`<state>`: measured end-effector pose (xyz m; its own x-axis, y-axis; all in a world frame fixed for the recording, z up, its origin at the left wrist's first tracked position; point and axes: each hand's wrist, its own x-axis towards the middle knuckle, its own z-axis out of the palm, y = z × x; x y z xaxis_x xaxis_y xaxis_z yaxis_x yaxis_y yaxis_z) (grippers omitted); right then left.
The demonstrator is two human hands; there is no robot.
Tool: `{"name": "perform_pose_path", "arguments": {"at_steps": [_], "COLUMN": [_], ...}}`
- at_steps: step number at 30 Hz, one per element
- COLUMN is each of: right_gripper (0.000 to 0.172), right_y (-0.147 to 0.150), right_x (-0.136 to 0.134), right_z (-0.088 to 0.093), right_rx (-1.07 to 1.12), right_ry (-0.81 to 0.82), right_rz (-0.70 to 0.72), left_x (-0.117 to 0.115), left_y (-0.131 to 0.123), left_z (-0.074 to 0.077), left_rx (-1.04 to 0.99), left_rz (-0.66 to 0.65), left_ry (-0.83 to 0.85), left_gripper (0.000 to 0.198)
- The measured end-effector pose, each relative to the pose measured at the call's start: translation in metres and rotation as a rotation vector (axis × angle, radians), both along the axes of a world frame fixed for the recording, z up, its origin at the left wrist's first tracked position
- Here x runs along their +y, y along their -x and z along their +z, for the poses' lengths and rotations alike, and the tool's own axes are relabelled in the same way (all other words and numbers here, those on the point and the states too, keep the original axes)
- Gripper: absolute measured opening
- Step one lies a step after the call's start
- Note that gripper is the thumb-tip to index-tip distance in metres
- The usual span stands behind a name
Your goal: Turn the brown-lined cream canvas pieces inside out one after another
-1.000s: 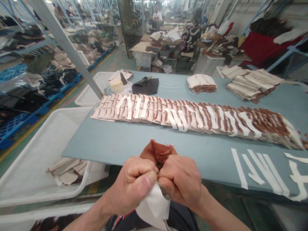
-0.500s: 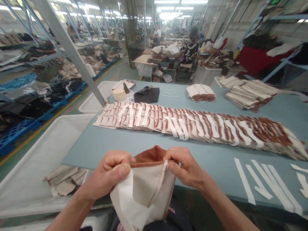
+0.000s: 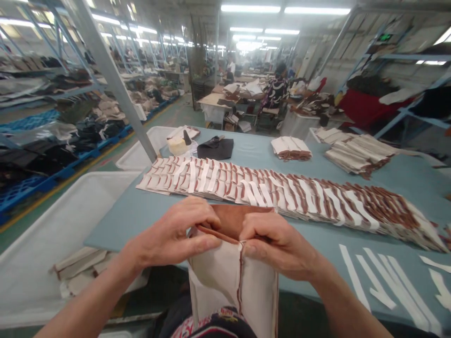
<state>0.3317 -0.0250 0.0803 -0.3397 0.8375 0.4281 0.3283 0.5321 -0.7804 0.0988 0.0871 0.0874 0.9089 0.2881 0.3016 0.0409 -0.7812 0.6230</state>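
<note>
Pinching the pouch (image 3: 259,288) by its rim, left hand (image 3: 183,230) and right hand (image 3: 280,241) hold it near the laden surface (image 3: 130,223).

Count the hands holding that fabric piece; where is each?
2: the left hand holds the fabric piece near its top left, and the right hand grips it beside the front seam. I see no others on it.

A factory floor, most likely one for sewn goods: a deep hall under rows of strip lights (image 3: 317,11), with metal racks (image 3: 416,57) and blue pallets (image 3: 31,123) of piled material along the sides. Matching brown-and-cream pieces (image 3: 225,180) lie in a long row on the desk (image 3: 123,216), a white bin (image 3: 70,206) stands alongside, and a person (image 3: 276,90) sits at a heaped worktable (image 3: 213,99) beyond.
</note>
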Motion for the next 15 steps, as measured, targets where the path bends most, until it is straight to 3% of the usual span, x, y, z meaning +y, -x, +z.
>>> {"name": "perform_pose_path", "arguments": {"at_steps": [4,7,10,15], "right_gripper": [0.036,0.034,0.036,0.03], "right_y": [0.001,0.001,0.001,-0.001], "right_x": [-0.003,-0.006,-0.008,-0.009], "right_z": [0.006,0.009,0.009,-0.004], "right_rx": [-0.151,-0.217,-0.244,-0.193], "right_ry": [-0.127,-0.157,-0.102,0.049], "right_rz": [-0.078,-0.123,-0.156,-0.141], "left_x": [-0.016,-0.023,-0.026,-0.028], "left_y": [-0.014,-0.02,-0.023,-0.024], "left_z": [0.02,0.028,0.027,0.012], "left_rx": [-0.038,-0.061,-0.039,0.026], "left_rz": [-0.056,-0.081,-0.063,-0.008], "left_ry": [-0.169,-0.158,-0.121,-0.169], "left_gripper": [0.011,0.014,0.015,0.018]}}
